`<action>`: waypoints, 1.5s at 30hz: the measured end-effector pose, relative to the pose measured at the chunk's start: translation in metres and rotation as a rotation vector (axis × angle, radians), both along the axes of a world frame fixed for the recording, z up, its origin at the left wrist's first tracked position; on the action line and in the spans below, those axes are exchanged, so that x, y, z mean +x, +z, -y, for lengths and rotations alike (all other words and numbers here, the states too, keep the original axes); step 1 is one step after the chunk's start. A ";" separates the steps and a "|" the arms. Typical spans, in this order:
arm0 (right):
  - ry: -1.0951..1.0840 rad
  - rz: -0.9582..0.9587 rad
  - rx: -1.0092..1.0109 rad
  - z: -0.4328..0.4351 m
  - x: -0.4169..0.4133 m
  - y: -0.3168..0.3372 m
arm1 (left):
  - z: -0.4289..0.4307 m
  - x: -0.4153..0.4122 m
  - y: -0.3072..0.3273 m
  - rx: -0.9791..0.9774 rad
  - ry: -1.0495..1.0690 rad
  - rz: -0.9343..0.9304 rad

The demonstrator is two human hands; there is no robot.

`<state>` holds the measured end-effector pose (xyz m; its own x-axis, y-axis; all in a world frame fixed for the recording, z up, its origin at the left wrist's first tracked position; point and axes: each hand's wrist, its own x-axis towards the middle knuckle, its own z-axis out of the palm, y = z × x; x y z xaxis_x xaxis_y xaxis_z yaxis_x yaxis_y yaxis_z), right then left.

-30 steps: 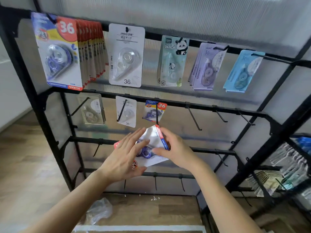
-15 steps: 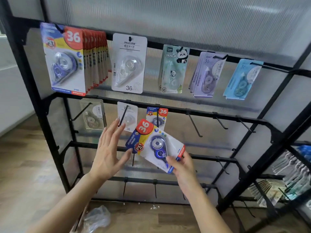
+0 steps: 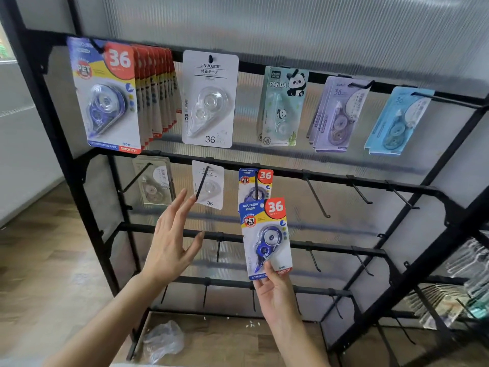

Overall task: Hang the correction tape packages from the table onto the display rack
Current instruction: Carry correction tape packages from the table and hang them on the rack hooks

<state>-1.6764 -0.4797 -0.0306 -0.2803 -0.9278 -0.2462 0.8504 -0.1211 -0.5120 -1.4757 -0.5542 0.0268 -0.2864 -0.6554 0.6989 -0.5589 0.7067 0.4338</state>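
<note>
- Pinching the bottom edge of a blue-and-red correction tape package, the right hand holds it upright in front of the display rack, thumb on the card's front and fingers behind.
- The card's top edge sits just at the tip of a hook on the middle rail, where a matching package already hangs. As far as I can tell, the held card's hang hole is not on the hook yet.
- The left hand holds nothing. Its fingers are straight and spread, and it hovers to the left of the held package, apart from it.
- Done so far, as I judge it: the top rail carries a thick blue-and-red stack, a white package, a panda one, lilac ones and pale blue ones. The middle rail has three filled hooks.
- Left to do: several bare hooks stand to the right on the middle rail, and more on the lower rails. The table is out of view, so I cannot tell how many packages wait there.
</note>
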 end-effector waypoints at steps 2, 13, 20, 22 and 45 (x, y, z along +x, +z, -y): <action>-0.001 0.004 0.009 0.001 0.002 -0.003 | 0.001 0.001 0.000 -0.001 -0.002 0.007; -0.036 0.021 0.035 0.011 0.004 -0.012 | 0.006 0.001 -0.001 0.018 -0.011 0.037; 0.003 -0.058 0.192 0.041 0.002 -0.009 | 0.007 -0.005 0.002 0.061 0.031 0.083; 0.011 -0.082 0.223 0.054 -0.001 -0.009 | 0.009 -0.008 0.004 0.080 0.051 0.089; 0.076 -0.271 0.459 0.159 -0.030 0.012 | 0.028 -0.003 0.002 0.188 0.146 0.090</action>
<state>-1.7067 -0.6392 -0.0191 -0.3264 -0.7617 -0.5597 0.6783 0.2236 -0.7000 -1.4788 -0.5824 0.0285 -0.2352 -0.8106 0.5362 -0.6914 0.5273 0.4938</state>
